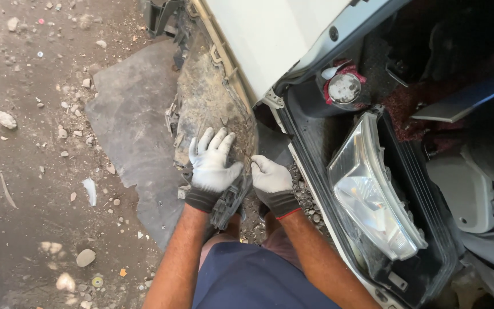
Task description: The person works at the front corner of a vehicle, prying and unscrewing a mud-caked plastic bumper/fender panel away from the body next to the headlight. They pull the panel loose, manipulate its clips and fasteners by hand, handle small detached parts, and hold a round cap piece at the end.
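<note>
Both my hands wear pale grey work gloves with dark cuffs. My left hand (211,161) lies flat with fingers spread on a dirt-caked wheel-arch liner (201,97) beside a white car body panel (264,34). My right hand (270,174) is closed around a thin dark tool (247,163) whose tip meets the liner near my left thumb. A black plastic part (228,201) sits just under my left wrist. My knees in dark blue shorts are below.
A detached headlight (367,194) rests in the car's open doorway at right, with a round capped container (344,87) behind it. A grey mat (132,126) lies on the dirt ground, which is strewn with stones (6,119) and gravel.
</note>
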